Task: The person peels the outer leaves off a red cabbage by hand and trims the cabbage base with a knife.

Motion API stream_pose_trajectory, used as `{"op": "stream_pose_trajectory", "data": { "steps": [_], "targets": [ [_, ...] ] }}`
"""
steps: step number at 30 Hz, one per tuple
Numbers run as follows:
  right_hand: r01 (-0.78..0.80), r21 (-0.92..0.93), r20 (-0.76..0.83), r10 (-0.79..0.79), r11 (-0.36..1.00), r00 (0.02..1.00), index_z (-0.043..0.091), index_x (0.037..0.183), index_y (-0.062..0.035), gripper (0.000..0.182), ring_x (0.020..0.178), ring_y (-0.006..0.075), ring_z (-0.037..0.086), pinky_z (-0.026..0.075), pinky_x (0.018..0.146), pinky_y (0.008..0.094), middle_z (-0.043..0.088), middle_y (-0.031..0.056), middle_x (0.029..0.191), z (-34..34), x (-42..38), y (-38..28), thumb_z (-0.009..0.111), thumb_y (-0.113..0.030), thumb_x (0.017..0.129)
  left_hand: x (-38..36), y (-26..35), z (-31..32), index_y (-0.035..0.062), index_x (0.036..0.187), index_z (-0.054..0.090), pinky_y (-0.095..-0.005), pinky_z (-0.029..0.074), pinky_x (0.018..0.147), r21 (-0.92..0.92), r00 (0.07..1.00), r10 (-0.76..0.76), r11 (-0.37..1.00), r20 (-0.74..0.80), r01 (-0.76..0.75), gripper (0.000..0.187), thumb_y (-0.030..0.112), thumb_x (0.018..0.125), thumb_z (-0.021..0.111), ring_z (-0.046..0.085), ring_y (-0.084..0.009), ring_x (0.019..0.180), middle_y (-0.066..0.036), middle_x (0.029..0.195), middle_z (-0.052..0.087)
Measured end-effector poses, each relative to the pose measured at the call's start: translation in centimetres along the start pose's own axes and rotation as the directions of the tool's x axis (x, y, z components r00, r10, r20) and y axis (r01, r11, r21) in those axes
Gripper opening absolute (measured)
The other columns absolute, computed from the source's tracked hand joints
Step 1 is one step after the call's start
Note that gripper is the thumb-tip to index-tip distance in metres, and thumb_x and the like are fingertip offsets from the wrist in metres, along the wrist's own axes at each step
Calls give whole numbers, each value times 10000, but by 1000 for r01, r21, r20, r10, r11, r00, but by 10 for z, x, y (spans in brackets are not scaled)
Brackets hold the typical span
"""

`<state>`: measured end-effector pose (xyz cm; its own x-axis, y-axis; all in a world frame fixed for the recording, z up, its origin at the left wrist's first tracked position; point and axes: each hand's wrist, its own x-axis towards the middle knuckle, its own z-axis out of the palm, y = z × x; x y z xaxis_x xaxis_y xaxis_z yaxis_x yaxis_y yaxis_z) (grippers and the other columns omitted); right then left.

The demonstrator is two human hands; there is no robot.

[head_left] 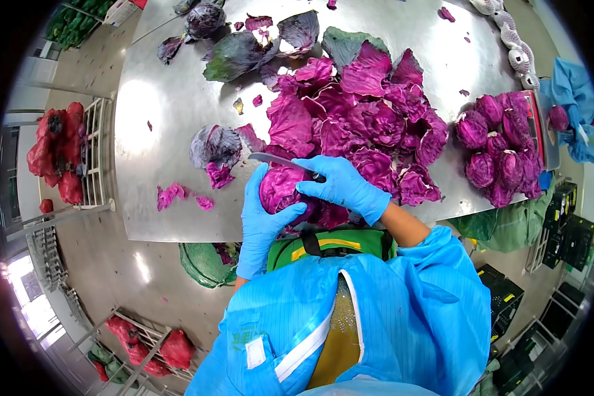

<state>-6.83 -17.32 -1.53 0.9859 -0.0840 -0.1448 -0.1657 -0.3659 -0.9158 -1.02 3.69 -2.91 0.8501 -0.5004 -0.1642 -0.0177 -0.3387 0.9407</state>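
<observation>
A peeled purple cabbage (282, 189) sits at the table's near edge, with my blue-gloved left hand (261, 208) wrapped round its left side, thumb across the front. My right hand (340, 187), also gloved in blue, is closed on the handle of a knife (275, 159). The blade points left over the top of the cabbage, and the right thumb rests against the cabbage's right side. Beyond the hands lies a large pile of loose purple leaves (369, 122). A darker unpeeled cabbage (216, 146) stands to the left.
Several purple cabbages (501, 145) are heaped at the right of the metal table (171, 218). Dark outer leaves (234, 56) lie at the far left. Red sacks (58, 152) stand on a cart off the left side, and black crates (501, 303) stand at the lower right.
</observation>
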Motion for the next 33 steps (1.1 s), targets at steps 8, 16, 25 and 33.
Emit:
{"op": "stream_pose_trajectory", "data": {
  "steps": [8,16,25,33],
  "targets": [
    [194,-614,-34,-271,765,962,607,1205,-12,511,874,278,653,553,666,374,649,128,1006,10,-10,-3,639,-369,841,1,34,-4,49,1444,341,-356,469,1020,-144,984,-127,979,122,144,996,163,632,907,552,-212,1200,-146,1340,518],
    [216,-765,-168,-513,607,842,606,1012,-30,352,637,206,600,484,476,340,544,67,708,25,-13,9,598,-328,825,-1,23,3,18,1429,337,-367,457,1033,-215,993,-98,970,71,111,990,149,630,907,534,-237,1204,-138,1349,481],
    [-10,-306,-618,-191,952,763,702,973,-39,273,607,238,626,504,557,324,652,107,754,-29,-27,-2,743,-271,836,-25,-1,-4,25,1386,369,-415,370,1112,-374,990,-75,927,-118,26,1039,206,540,943,459,-262,1277,-148,1409,422],
    [-207,195,-263,254,959,931,582,1288,-8,712,985,238,660,509,865,327,677,184,1111,15,-32,-8,809,-431,761,-4,-18,26,-13,1397,332,-427,324,1135,-386,974,111,905,-199,-182,1051,265,575,925,430,-283,1310,-188,1439,395]
  ]
}}
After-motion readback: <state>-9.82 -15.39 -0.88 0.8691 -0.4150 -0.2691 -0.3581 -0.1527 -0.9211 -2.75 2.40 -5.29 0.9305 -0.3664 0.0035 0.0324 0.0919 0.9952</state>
